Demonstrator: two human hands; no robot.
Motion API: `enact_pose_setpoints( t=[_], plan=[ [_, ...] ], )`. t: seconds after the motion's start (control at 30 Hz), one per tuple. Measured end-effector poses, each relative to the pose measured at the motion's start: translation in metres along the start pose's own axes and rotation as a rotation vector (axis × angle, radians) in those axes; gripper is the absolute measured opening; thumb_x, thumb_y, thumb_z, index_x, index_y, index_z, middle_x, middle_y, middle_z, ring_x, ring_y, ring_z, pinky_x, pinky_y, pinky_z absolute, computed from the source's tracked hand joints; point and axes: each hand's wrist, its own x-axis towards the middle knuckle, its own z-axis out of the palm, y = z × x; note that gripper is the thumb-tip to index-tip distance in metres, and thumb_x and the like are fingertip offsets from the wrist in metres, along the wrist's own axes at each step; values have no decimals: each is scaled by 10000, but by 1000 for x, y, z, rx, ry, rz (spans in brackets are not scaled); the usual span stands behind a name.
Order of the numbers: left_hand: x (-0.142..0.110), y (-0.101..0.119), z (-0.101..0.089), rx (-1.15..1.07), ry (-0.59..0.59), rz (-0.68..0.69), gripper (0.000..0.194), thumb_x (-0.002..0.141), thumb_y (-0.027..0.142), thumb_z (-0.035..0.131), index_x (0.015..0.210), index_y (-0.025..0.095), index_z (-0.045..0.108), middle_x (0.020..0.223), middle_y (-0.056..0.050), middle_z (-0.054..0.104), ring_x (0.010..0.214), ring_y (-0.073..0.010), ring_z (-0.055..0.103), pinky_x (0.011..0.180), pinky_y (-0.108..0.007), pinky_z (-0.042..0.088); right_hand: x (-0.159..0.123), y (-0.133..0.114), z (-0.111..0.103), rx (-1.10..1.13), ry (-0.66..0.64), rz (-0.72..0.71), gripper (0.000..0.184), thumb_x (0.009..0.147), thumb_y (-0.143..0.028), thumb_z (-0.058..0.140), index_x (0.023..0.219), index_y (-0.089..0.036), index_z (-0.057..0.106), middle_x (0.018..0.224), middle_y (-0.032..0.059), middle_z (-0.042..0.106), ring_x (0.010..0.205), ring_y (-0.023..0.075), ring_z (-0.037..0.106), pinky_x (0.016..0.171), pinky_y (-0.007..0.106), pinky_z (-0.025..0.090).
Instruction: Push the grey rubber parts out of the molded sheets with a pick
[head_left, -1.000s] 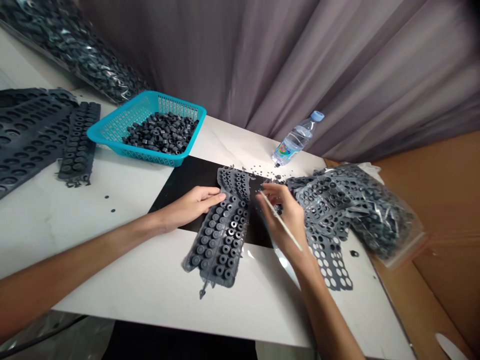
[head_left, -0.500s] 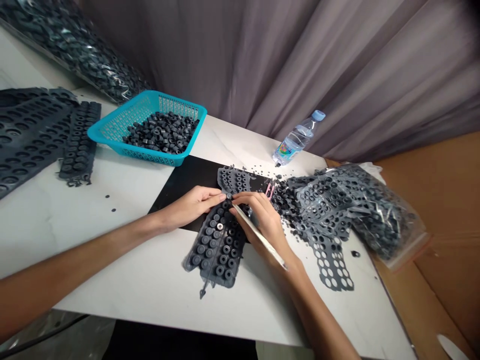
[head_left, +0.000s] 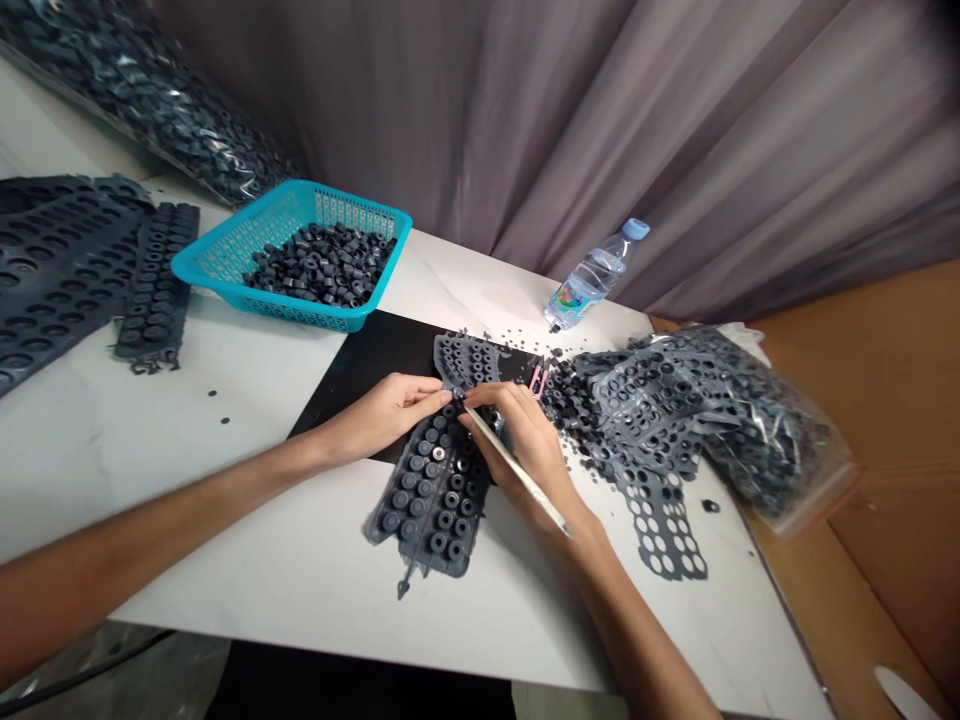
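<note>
Sheet (head_left: 424,490) of dark knobs is lying across a black mat (head_left: 345,385), its near end reaching past the mat onto the white table (head_left: 285,560) but stopping short of the front edge; the left hand (head_left: 394,410) is resting thumb and forefinger at its middle, apparently steadying it, though whether they are pinching the sheet itself or one knob, one cannot tell; the right hand (head_left: 517,425) is gripping a slim, pale tool (head_left: 517,470) pen-fashion, seemingly for fine control, its tip just beside the left fingertips; a blue basket (head_left: 300,312) is holding loose pieces (head_left: 322,265) by the mat's far left corner, probably for easy reach; scrap (head_left: 652,390) and a bag (head_left: 780,450) are crowding the table's right edge, with pink snips (head_left: 534,382) lying close to the right hand; the left side and front are offering more room.
</note>
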Motion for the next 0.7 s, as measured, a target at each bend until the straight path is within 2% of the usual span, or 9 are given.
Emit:
enact_pose_setpoints(
  t=[0.17,0.3,0.4,0.47,0.57,0.7],
  plan=[
    [0,-2,1,-5,17,13,358,986,481,561,799,176,545,744,15,479,726,-154,482,620,-262,377,-1,1,3,-78,-1,22,196,1048,-335,568,1216,-242,603,1204,88,688,1085,258,618,970,412,519],
    [2,-6,1,29,29,30,349,1007,450,533,792,176,521,761,21,453,738,-146,471,638,-260,379,-1,3,10,-256,0,-74,241,1058,-297,536,1271,-212,612,1211,107,683,1067,272,602,940,412,520],
    [2,-8,2,48,49,33,343,1008,443,530,792,177,523,752,26,450,728,-143,474,648,-262,389,1,5,17,-375,49,-82,239,1070,-273,500,1256,-180,617,1177,114,692,1036,275,600,916,418,514],
    [2,-8,2,59,48,19,349,1008,447,527,785,178,523,729,31,450,700,-140,474,633,-263,385,3,9,18,-413,133,-19,256,1081,-276,460,1253,-157,606,1183,134,678,1061,273,605,925,414,513],
    [1,-6,0,78,35,9,357,1002,457,533,778,179,537,707,31,473,675,-143,490,619,-266,391,3,22,10,-450,271,165,286,1087,-328,426,1237,-159,602,1199,150,655,1085,273,614,926,410,516],
    [0,-2,-3,62,18,23,330,991,462,538,856,169,613,779,1,580,757,-175,562,683,-292,462,-7,48,-19,-589,244,363,269,1068,-359,435,1127,-207,649,1097,129,679,1030,295,625,822,403,506]
  ],
)
